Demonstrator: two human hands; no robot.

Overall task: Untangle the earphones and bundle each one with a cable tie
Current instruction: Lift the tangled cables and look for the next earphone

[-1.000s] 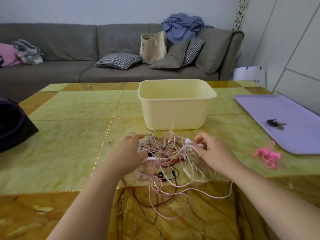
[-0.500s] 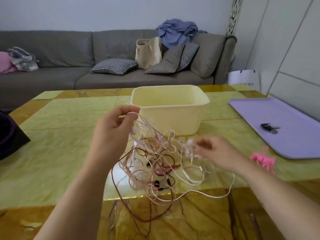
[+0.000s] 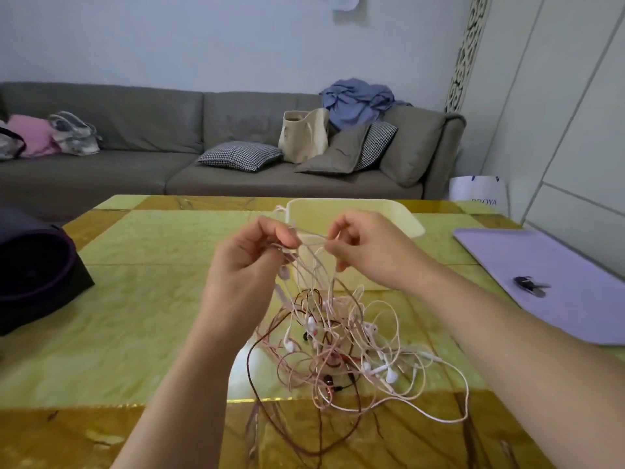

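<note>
1. Left hand (image 3: 248,265): raised over the middle of the table (image 3: 152,316). Thumb and forefinger are clamped on pale cable strands, and the other fingers are curled under. Judged purpose: an anchor, lifting the bunch so the loops hang free.
2. Pinched strand (image 3: 310,235): a short taut span between the hands, in front of the yellow tub (image 3: 399,218). Its long axis runs roughly level, left to right.
3. Right hand (image 3: 367,253): thumb and forefinger pinch the same strand, and the remaining fingers are loosely curled. Probably tracing one cable out.
4. Earphones (image 3: 338,346): a tangled mass on the table toward the near edge. Strands rise steeply to the hands, so the lifted part is near upright. One white loop trails right.
5. Purple mat (image 3: 575,265): at the right edge. No cable tie is identifiable.
</note>
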